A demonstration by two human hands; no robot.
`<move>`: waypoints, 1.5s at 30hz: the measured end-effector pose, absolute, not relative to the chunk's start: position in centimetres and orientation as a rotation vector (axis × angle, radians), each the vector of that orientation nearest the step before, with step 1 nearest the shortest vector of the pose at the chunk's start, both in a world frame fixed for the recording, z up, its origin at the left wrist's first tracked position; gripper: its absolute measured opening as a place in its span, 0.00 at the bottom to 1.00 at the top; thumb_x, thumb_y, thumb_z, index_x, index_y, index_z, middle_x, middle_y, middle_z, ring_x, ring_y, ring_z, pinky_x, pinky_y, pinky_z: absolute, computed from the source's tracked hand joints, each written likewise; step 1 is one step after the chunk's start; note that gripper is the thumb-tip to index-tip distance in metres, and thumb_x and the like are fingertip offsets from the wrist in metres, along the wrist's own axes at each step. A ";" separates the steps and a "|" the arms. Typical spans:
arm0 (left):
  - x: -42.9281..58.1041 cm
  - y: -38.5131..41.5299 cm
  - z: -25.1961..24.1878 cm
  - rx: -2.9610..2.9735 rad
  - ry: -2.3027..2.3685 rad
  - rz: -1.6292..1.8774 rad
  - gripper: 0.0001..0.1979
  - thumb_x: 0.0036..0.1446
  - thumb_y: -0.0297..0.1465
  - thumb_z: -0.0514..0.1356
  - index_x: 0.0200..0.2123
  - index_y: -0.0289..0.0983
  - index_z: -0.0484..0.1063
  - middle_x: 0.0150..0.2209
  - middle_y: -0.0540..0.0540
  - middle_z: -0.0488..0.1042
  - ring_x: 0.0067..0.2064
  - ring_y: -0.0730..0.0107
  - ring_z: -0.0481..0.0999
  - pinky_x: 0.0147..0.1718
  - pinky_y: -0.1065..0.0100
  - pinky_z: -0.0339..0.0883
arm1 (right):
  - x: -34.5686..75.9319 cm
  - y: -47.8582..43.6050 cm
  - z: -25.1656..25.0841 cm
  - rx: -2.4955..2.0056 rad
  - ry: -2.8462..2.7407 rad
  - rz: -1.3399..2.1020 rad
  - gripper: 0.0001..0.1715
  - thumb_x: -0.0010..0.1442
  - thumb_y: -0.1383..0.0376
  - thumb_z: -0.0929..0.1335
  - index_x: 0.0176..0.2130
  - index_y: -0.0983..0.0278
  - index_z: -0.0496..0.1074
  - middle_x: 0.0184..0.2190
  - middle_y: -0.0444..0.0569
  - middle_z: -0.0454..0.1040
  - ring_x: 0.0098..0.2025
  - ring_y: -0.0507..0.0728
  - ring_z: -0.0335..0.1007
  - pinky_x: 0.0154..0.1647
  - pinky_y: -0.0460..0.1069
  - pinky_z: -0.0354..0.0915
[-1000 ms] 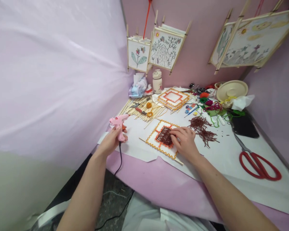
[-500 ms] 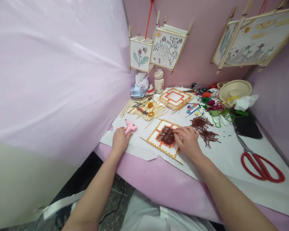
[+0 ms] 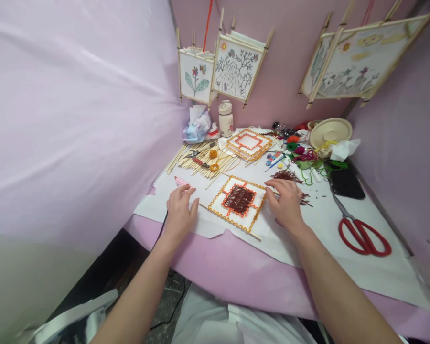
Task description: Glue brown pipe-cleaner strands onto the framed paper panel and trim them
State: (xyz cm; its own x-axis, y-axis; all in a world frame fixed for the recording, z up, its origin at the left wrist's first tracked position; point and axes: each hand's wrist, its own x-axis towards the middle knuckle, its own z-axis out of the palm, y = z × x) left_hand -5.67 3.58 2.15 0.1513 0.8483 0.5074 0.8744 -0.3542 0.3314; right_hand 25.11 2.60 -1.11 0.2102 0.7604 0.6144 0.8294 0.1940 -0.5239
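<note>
A square white panel (image 3: 238, 200), edged in yellow and orange cord with a dark brown woven patch in its middle, lies on white paper in front of me. My left hand (image 3: 181, 210) rests open on the paper just left of the panel, fingers spread. The pink glue gun (image 3: 181, 181) lies on the paper behind this hand, mostly hidden by it. My right hand (image 3: 284, 200) hovers at the panel's right edge with fingers loosely spread and nothing in them. A pile of brown cord pieces (image 3: 286, 177) lies behind that hand.
Red-handled scissors (image 3: 360, 231) lie at the right. A bundle of wooden sticks (image 3: 204, 160), a second corded panel (image 3: 249, 143), a white bottle (image 3: 225, 119), coloured yarn (image 3: 308, 160) and a beige bowl (image 3: 329, 131) crowd the back. Paper lanterns (image 3: 222, 71) hang on the pink wall.
My left hand set the glue gun down on the paper and let go of it. My right hand lifted off the brown patch and moved to the panel's right edge.
</note>
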 end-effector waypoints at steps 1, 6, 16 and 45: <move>-5.6 3.8 2.3 -2.325 -1.789 -0.993 0.15 0.64 0.34 0.53 0.50 0.37 0.72 0.54 0.37 0.69 0.57 0.51 0.66 0.58 0.50 0.58 | 25.2 2.6 -1.2 -1.566 -1.548 -0.089 0.12 0.63 0.63 0.64 0.41 0.60 0.76 0.45 0.48 0.78 0.50 0.62 0.65 0.52 0.59 0.52; -9.1 4.5 1.9 -2.021 -2.051 -0.977 0.20 0.61 0.34 0.55 0.54 0.33 0.70 0.52 0.33 0.68 0.57 0.46 0.66 0.57 0.47 0.59 | 25.1 2.6 -1.4 -1.558 -1.559 -0.071 0.12 0.63 0.63 0.64 0.41 0.60 0.76 0.45 0.49 0.78 0.50 0.62 0.65 0.51 0.59 0.51; -12.8 3.5 -0.9 -2.168 -2.023 -0.836 0.22 0.60 0.32 0.54 0.57 0.35 0.67 0.54 0.35 0.69 0.57 0.50 0.68 0.58 0.52 0.62 | 24.7 2.4 -1.8 -1.564 -1.607 -0.062 0.11 0.62 0.63 0.65 0.40 0.59 0.77 0.44 0.47 0.78 0.49 0.62 0.66 0.50 0.58 0.51; -7.8 3.1 -0.9 -2.242 -1.764 -0.981 0.20 0.64 0.33 0.53 0.56 0.32 0.69 0.56 0.34 0.70 0.59 0.52 0.68 0.60 0.52 0.60 | 24.9 2.2 -1.1 -1.631 -1.653 0.039 0.12 0.63 0.62 0.64 0.41 0.59 0.76 0.44 0.47 0.77 0.49 0.61 0.66 0.50 0.57 0.50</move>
